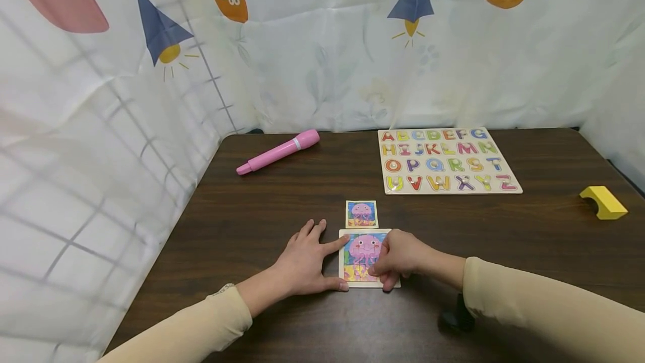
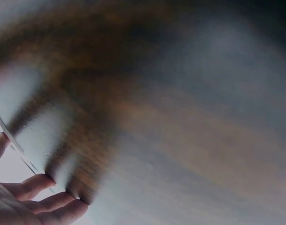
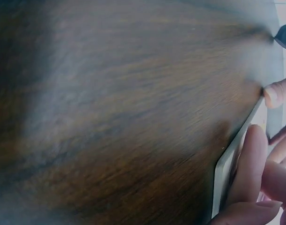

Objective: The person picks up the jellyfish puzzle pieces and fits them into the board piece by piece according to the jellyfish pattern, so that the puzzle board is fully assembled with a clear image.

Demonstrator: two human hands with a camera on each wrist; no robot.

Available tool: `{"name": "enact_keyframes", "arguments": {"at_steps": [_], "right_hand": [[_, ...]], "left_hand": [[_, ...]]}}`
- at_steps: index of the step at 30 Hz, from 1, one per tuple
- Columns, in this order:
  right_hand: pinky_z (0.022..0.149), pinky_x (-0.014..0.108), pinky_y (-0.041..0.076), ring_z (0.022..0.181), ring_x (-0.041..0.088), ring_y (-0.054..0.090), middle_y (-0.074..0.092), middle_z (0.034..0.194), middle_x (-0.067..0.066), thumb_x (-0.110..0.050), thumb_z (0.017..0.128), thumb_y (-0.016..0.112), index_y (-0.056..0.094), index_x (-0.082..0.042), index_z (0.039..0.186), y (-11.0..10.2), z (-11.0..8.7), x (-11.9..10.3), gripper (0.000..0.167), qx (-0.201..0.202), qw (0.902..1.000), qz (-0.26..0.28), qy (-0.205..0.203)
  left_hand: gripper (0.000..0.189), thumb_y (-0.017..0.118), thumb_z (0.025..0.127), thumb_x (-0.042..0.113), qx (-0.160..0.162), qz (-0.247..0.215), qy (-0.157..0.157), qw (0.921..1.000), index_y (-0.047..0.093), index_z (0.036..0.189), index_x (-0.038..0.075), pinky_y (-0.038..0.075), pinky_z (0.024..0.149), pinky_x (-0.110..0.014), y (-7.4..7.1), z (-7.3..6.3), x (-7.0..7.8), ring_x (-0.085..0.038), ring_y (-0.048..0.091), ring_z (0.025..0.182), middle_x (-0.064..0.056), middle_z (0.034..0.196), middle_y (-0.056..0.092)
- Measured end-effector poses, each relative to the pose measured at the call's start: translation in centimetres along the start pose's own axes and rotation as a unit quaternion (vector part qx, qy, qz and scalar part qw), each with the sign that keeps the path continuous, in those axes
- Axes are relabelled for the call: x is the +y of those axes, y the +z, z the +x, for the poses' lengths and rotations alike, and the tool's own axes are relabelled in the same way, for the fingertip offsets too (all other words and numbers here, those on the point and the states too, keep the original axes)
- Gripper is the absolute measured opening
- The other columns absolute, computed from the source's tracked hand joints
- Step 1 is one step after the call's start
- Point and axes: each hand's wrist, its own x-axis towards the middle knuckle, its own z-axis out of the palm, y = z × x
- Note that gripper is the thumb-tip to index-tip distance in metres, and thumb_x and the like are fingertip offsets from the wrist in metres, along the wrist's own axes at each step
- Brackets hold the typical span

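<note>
A small square jigsaw puzzle (image 1: pixel 361 262) with a pink jellyfish picture lies in a pale frame near the table's front. My left hand (image 1: pixel 311 262) rests at its left side, fingers spread, with index finger and thumb touching the frame's left edge. Over the lower right of the puzzle, my right hand (image 1: pixel 403 254) has bent fingers and thumb brought together on a jigsaw piece mostly hidden beneath them. Just beyond the frame lies a matching jellyfish picture card (image 1: pixel 361 214). In the right wrist view the fingers (image 3: pixel 253 159) lie across the frame's rim.
A pink pen-like stick (image 1: pixel 278 152) lies at the back left of the dark wooden table (image 1: pixel 211 223). Behind the puzzle to the right is an alphabet peg board (image 1: pixel 448 160). A yellow arch block (image 1: pixel 603 202) sits near the right edge. Patterned curtains (image 1: pixel 322 49) surround the table.
</note>
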Motion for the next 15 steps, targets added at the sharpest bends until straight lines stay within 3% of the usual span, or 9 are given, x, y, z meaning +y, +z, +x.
{"name": "enact_keyframes", "arguments": {"at_steps": [15], "right_hand": [[0.041, 0.017, 0.031, 0.052, 0.014, 0.071, 0.068, 0.054, 0.004, -0.019, 0.090, 0.080, 0.067, -0.005, 0.067, 0.30, 0.01, -0.46, 0.030, 0.015, 0.9997, -0.020, -0.001]], "left_hand": [[0.090, 0.070, 0.078, 0.076, 0.002, -0.002, 0.002, 1.0000, 0.045, 0.155, 0.036, 0.036, 0.113, -0.065, -0.02, -0.03, -0.02, -0.050, 0.027, 0.151, -0.024, 0.164, 0.032]]}}
